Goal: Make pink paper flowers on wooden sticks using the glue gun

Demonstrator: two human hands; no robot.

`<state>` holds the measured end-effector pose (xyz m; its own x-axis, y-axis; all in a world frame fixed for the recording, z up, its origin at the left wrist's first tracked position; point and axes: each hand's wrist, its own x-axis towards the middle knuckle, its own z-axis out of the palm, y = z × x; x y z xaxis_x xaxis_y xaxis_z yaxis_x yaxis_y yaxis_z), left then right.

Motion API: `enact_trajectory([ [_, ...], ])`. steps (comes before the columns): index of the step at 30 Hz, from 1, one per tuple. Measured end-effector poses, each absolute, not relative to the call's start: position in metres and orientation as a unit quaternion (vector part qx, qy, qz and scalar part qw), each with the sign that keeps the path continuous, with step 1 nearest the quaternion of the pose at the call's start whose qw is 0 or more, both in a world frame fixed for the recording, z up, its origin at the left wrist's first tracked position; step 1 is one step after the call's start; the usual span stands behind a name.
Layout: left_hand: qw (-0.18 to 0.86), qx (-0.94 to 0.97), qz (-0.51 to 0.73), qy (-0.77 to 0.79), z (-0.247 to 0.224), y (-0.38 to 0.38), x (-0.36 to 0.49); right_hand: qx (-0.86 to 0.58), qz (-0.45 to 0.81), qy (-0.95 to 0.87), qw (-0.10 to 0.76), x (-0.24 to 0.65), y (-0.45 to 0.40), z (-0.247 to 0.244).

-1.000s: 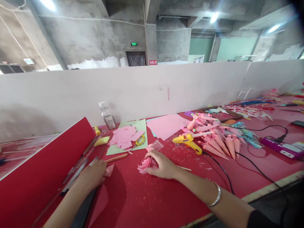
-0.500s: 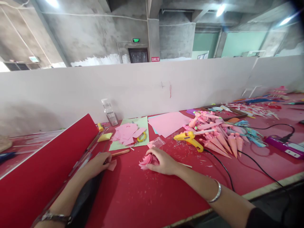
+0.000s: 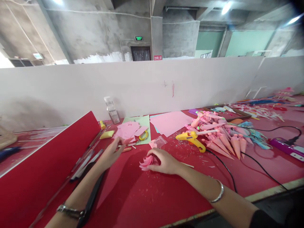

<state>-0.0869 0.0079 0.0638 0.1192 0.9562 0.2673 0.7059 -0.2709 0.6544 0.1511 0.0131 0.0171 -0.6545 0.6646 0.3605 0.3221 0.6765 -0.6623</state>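
Evidently one curled paper flower, held in the right hand

The paper flower (image 3: 145, 162) sits near the middle of the red table (image 3: 144, 199), between the two hands. The right hand (image 3: 163, 161) grasps it from the right, thumb on the near side and fingers curved over the far side. It should be very light and springy, its thin petals easily creased, so the gathered base would be a safer hold than the loose edges at left.

The left hand (image 3: 114, 153) is by the near edge of the pink paper pile (image 3: 125, 129); one pink slip (image 3: 128, 140) shows at its fingertips, though I cannot tell whether they pinch it.

Counting outward: one green sheet (image 3: 145, 121) under the pile, whose slips overlap too much to number; one yellow ring (image 3: 140, 138) on it; one clear bag (image 3: 161, 142) just beyond the flower. To the right lie one yellow glue gun (image 3: 193, 139) and a heap of pink cones (image 3: 220, 137), too tangled to count. One bottle (image 3: 114, 114) stands at the far left, and one red board (image 3: 59, 167) rises along the left side.
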Motion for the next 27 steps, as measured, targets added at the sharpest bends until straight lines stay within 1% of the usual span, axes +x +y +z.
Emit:
enact_trajectory([
  [1,0.236,0.703,0.364,0.563,0.065,0.005,-0.081,-0.282,0.283,-0.867,0.296,0.151,0.013,0.017],
  [3,0.317,0.677,0.389,0.538,0.064,0.002,-0.072,-0.276,0.279,-0.874,0.286,0.150,0.014,0.016],
  [5,0.341,0.674,0.385,0.531,0.060,-0.001,-0.066,-0.270,0.266,-0.883,0.277,0.150,0.015,0.014],
  [12,0.327,0.676,0.404,0.522,0.049,-0.004,-0.042,-0.263,0.237,-0.900,0.255,0.152,0.017,0.010],
  [17,0.245,0.696,0.437,0.514,0.044,-0.004,-0.021,-0.297,0.229,-0.895,0.239,0.154,0.018,0.010],
  [19,0.215,0.690,0.453,0.522,0.039,-0.004,-0.016,-0.299,0.230,-0.893,0.246,0.154,0.017,0.011],
  [21,0.187,0.687,0.466,0.526,0.033,-0.004,-0.014,-0.296,0.228,-0.885,0.278,0.154,0.016,0.013],
  [25,0.144,0.698,0.450,0.538,0.023,-0.005,-0.017,-0.289,0.210,-0.843,0.402,0.154,0.013,0.017],
  [27,0.138,0.703,0.435,0.546,0.021,-0.007,-0.019,-0.263,0.188,-0.839,0.438,0.154,0.011,0.020],
])
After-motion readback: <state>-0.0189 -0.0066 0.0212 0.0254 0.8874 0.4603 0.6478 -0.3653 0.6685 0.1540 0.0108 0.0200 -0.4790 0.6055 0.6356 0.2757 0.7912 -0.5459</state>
